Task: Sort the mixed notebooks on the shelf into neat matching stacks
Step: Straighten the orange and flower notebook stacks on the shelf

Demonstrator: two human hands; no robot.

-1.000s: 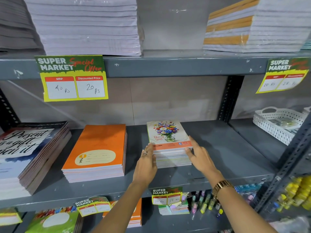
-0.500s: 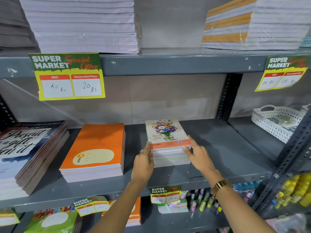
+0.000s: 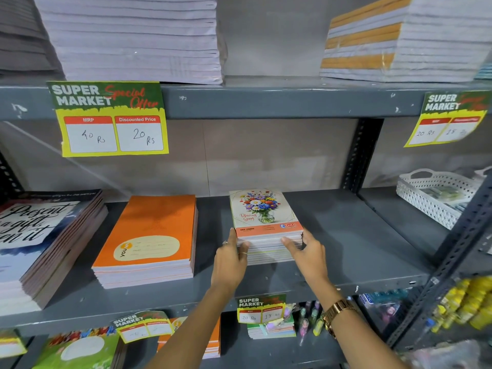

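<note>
Notebooks in the floral stack (image 3: 266,230) are pressed at the front corners by the left hand (image 3: 231,259) and right hand (image 3: 308,255), fingers part-curled against the edges. Slick covers would likely slide; low side grips seem safest. The stack sits mid-shelf (image 3: 359,249), apart from the orange stack (image 3: 149,238).

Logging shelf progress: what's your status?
Both hands, left and right, pressed against floral notebook stack. Orange stack apart, left. Nothing blocking.

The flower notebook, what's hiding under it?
Under the flower notebook lies a stack of more notebooks, only their edges showing. Their covers are hidden, and both hands cover the front corners.
</note>
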